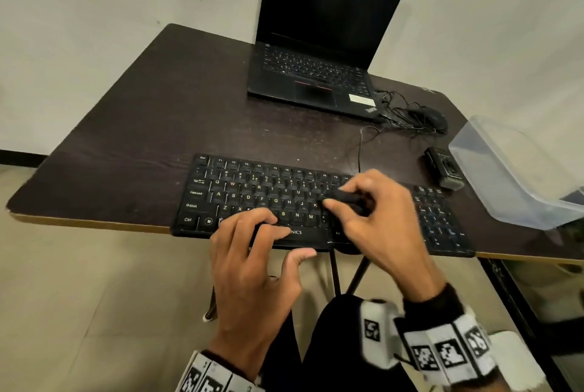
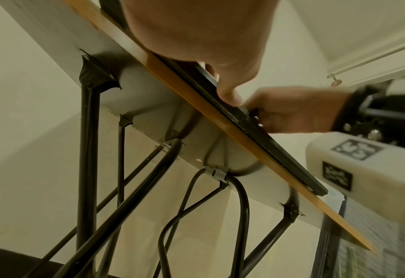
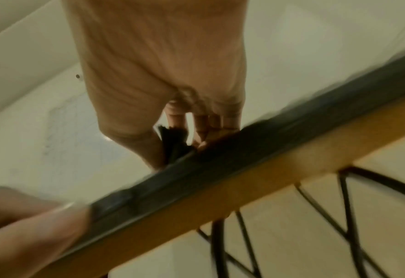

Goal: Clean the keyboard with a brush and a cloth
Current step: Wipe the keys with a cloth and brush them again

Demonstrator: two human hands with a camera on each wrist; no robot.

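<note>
A black keyboard (image 1: 252, 195) lies along the front edge of the dark table (image 1: 142, 126). My left hand (image 1: 284, 240) rests on its lower left keys, and the thumb touches the keyboard's front edge (image 2: 279, 150). My right hand (image 1: 331, 200) pinches a small black brush (image 1: 350, 200) between thumb and fingers, over the keys right of the middle. In the right wrist view the dark bristles (image 3: 172, 143) reach down to the keyboard (image 3: 244, 159). I see no cloth.
An open black laptop (image 1: 319, 53) stands at the back of the table. Right of it are a black mouse (image 1: 429, 118) and tangled cables. A small black device (image 1: 444, 170) and a clear plastic bin (image 1: 512, 176) sit at the right edge.
</note>
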